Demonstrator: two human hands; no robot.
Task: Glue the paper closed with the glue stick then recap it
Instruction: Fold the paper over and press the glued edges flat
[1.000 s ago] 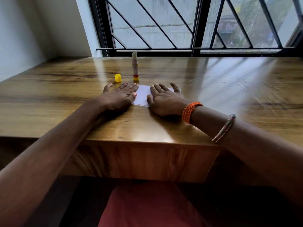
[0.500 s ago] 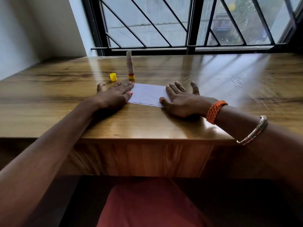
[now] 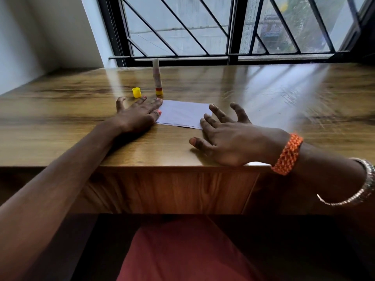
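Note:
A folded white paper (image 3: 182,113) lies flat on the wooden table (image 3: 263,102). My left hand (image 3: 138,114) lies flat with straight fingers on the paper's left edge. My right hand (image 3: 229,134) hovers with fingers spread at the paper's right edge, nearer the table's front, and holds nothing. Behind the paper the uncapped glue stick (image 3: 157,78) stands upright, white with a red and yellow base. Its yellow cap (image 3: 136,92) sits on the table just left of it, beyond my left fingertips.
A barred window (image 3: 203,27) runs along the table's far side, and a white wall (image 3: 30,37) stands at the left. The table's front edge (image 3: 162,166) is below my right palm. Red cloth (image 3: 182,250) covers my lap beneath.
My right hand has slid rightward off the paper and drawn back toward the table's front edge, fingers lifting and spreading. More of the paper shows. My left hand stays on the left edge.

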